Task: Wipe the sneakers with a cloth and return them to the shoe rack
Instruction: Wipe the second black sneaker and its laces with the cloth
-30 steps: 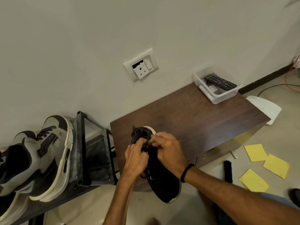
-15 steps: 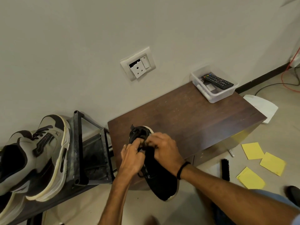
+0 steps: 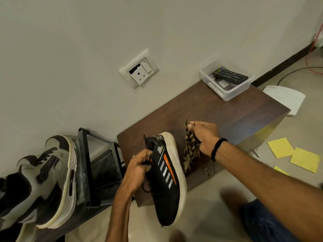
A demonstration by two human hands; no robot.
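Observation:
My left hand (image 3: pixel 139 167) grips a black sneaker (image 3: pixel 166 186) by its opening, tilted on its side so the white sole and the orange and grey stripes face me. It hangs over the near edge of a low brown cabinet (image 3: pixel 218 116). To its right, a little apart from the sole, my right hand (image 3: pixel 204 137) holds a frayed brown-and-yellow patterned cloth (image 3: pixel 190 151) that dangles down. The dark metal shoe rack (image 3: pixel 87 172) stands at the left with grey-and-black sneakers (image 3: pixel 45 180) on it.
A clear plastic box (image 3: pixel 229 91) with a black remote sits at the cabinet's far corner. A wall socket (image 3: pixel 139 70) is above. Yellow sheets (image 3: pixel 295 154) and a white board (image 3: pixel 284 98) lie on the floor at right, with cables near the skirting.
Both hands were together on the sneaker's heel. Now my right hand has pulled away to the right with the cloth, and the left hand has turned the sneaker onto its side.

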